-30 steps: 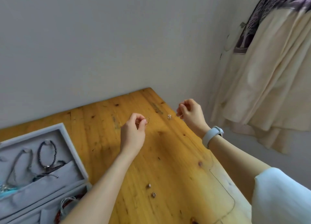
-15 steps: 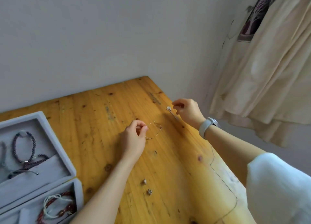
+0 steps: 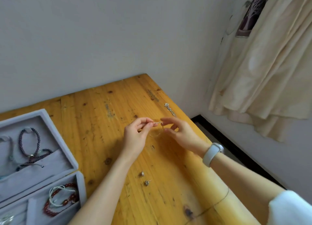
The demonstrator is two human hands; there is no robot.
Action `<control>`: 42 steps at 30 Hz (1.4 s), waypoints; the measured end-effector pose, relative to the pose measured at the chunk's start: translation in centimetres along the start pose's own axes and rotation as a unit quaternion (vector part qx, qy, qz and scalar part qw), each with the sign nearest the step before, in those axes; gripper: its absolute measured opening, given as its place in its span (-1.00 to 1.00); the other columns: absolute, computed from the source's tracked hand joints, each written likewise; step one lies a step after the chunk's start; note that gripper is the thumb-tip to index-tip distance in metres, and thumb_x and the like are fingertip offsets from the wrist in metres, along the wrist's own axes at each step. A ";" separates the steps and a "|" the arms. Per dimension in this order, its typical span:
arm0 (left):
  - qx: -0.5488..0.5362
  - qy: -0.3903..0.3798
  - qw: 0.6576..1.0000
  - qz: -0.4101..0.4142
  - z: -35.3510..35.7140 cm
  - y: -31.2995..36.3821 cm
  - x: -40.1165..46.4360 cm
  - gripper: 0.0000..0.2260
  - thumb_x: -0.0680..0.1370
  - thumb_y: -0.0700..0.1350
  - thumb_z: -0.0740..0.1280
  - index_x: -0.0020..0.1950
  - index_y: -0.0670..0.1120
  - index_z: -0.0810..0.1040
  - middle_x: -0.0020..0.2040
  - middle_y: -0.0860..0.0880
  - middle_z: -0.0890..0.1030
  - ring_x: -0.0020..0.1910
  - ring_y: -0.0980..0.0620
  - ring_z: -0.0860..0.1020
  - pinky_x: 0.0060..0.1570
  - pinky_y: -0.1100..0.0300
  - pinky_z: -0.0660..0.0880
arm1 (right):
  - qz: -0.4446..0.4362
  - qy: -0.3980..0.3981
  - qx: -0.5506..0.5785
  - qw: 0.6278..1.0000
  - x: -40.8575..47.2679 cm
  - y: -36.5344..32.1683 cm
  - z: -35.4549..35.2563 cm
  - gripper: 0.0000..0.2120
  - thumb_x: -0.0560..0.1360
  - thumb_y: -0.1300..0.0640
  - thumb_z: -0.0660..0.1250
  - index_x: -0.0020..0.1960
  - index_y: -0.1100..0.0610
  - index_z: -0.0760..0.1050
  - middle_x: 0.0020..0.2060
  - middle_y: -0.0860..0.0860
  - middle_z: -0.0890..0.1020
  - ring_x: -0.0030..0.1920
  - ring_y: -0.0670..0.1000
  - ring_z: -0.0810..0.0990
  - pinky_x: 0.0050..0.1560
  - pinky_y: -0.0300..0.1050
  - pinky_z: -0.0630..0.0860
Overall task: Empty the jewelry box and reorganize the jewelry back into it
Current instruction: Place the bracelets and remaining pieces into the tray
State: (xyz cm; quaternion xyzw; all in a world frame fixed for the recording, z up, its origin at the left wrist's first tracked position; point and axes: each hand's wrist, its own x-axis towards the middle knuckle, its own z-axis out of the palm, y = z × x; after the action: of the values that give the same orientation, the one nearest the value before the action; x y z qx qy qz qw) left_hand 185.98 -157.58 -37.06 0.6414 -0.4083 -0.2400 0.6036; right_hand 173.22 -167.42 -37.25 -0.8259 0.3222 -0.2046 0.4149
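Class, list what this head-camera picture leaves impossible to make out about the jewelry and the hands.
- Thin chain between left hand and right hand: too fine; its clasp state is unclear.
- Jewelry box: cut off by the left and bottom edges.
- Two small pieces on the table: too small to identify.

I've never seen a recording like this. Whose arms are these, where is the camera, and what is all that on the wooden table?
There is no machine here: a person wears a camera on the head, so you look down along their own two arms. The left hand pinches one end of a thin chain above the wooden table, and the right hand, with a white wristband, reaches its fingers to the chain's other end. On the table lie a small silver pendant near the far edge and two small earrings nearer the person. At left stands a grey jewelry box holding bead bracelets.
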 end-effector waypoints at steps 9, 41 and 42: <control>-0.080 0.066 0.989 -0.108 3.5 0.8 0.5 -0.85 0.51 -0.31 0.30 -0.19 -0.09 0.55 -0.24 -0.05 0.65 -0.40 0.18 0.54 -0.34 0.36 0.51 | 0.064 0.126 0.118 0.983 -2.1 0.9 -1.7 -0.91 0.53 0.23 0.25 -0.02 0.10 0.50 -0.32 -0.03 0.57 -0.36 -0.14 0.50 -0.29 -0.32 0.46; 0.609 -0.045 0.790 -0.053 -5.4 0.6 -10.7 -0.62 0.60 0.02 0.13 0.43 0.07 0.27 0.46 0.03 0.23 0.44 0.03 0.14 0.36 -0.02 0.01 | -0.116 0.001 -0.170 0.979 -11.5 -1.8 5.9 -0.72 0.53 0.17 0.24 0.23 0.17 0.46 0.03 0.11 0.51 0.04 0.11 0.44 0.09 -0.04 0.41; 0.610 -0.055 0.788 -0.060 -5.8 0.5 -11.0 -0.63 0.60 0.03 0.12 0.42 0.07 0.28 0.47 0.04 0.23 0.44 0.04 0.15 0.35 -0.03 0.02 | -0.107 -0.007 -0.180 0.978 -11.4 -2.2 6.6 -0.69 0.53 0.13 0.25 0.25 0.17 0.44 0.04 0.12 0.50 0.04 0.12 0.43 0.10 -0.01 0.40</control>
State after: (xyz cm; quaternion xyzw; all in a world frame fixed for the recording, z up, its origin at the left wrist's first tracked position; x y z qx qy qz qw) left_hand 184.46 -145.24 -37.70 0.8850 -0.4629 -0.0112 0.0475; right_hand 169.90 -154.76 -40.03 -0.9182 0.2606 -0.1803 0.2376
